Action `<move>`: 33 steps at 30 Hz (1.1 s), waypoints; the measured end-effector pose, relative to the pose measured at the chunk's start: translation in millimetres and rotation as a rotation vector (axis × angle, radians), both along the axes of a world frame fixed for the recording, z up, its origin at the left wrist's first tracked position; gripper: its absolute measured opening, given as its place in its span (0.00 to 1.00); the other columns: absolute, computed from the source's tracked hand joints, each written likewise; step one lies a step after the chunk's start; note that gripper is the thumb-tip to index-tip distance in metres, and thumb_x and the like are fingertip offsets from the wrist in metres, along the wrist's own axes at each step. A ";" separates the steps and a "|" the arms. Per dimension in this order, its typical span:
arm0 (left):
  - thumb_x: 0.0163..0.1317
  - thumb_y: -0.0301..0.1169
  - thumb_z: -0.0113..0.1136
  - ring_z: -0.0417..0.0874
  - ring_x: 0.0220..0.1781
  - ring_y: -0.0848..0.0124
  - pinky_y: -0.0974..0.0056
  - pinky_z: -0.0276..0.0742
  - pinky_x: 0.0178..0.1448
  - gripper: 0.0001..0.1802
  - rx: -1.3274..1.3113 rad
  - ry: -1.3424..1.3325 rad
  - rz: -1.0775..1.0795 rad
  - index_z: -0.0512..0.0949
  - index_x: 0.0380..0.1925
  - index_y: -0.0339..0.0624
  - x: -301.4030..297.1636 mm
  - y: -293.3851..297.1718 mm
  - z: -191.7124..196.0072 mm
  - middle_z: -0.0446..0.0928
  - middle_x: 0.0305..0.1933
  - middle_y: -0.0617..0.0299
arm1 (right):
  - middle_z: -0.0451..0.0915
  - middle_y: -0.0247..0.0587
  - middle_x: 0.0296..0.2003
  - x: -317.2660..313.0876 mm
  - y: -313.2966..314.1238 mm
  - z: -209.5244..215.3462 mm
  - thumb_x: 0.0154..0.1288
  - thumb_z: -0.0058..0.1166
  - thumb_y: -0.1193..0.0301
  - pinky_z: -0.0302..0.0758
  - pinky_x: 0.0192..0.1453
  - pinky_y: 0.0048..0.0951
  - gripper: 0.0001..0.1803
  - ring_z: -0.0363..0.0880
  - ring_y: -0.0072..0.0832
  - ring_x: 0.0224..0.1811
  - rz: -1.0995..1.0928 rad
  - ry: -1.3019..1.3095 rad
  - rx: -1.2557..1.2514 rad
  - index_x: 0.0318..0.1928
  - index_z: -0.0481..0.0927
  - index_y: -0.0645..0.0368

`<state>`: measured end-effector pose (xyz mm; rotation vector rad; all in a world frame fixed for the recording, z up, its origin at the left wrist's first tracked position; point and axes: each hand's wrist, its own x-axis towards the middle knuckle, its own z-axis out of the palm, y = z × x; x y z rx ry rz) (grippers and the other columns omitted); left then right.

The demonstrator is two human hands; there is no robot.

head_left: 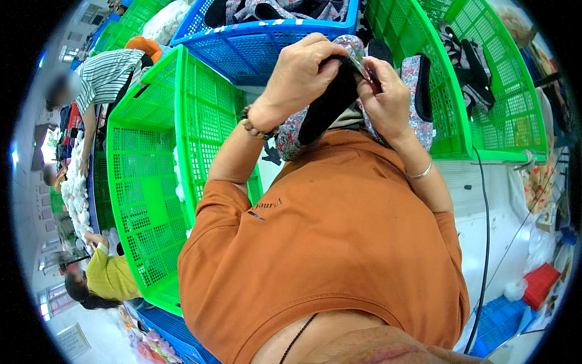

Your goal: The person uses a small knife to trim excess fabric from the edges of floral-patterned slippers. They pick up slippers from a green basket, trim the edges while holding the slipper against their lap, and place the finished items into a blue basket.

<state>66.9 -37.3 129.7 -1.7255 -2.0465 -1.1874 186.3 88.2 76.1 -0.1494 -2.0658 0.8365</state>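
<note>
Between my hands is a padded fabric piece point(330, 102) with a black fuzzy face and a grey floral print with red touches. My left hand point(306, 73) is closed on its upper edge, thumb and fingers pinched together. My right hand point(388, 100) pinches the printed edge just to the right, close to the left fingertips. A similar floral-and-black padded piece point(417, 88) stands beside my right hand, partly covered by it. What the fingertips press on is too small to make out.
A blue crate point(260, 45) with more floral fabric pieces stands ahead. Green crates point(145, 139) rise at my left; another green crate point(451, 79) at my right holds similar pieces. A black cable point(485, 242) runs down the right. Two people point(106, 73) work at the left beside white stuffing point(77, 188).
</note>
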 end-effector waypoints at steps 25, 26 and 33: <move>0.37 0.29 0.69 0.66 0.65 0.62 0.62 0.57 0.68 0.15 -0.179 -1.198 -0.906 0.82 0.30 0.39 -70.1 24.7 -96.5 0.66 0.62 0.49 | 0.72 0.23 0.27 2.5 21.5 -34.2 0.62 0.59 0.71 0.61 0.29 0.13 0.06 0.65 0.10 0.27 0.634 -0.293 -1.013 0.37 0.77 0.59; 0.36 0.28 0.69 0.68 0.63 0.62 0.62 0.58 0.68 0.16 -0.216 -1.187 -0.912 0.83 0.30 0.39 -71.6 25.1 -102.5 0.68 0.61 0.50 | 0.69 0.20 0.24 3.2 22.2 -45.0 0.63 0.58 0.70 0.56 0.24 0.12 0.06 0.60 0.09 0.23 0.658 -0.311 -1.068 0.36 0.76 0.58; 0.37 0.25 0.64 0.72 0.58 0.67 0.66 0.63 0.64 0.16 -0.338 -1.412 -0.723 0.84 0.32 0.38 -59.3 12.4 -138.9 0.76 0.54 0.53 | 0.66 0.19 0.22 10.4 16.0 -90.0 0.63 0.58 0.68 0.52 0.19 0.13 0.07 0.57 0.08 0.18 0.666 -0.429 -1.449 0.38 0.75 0.55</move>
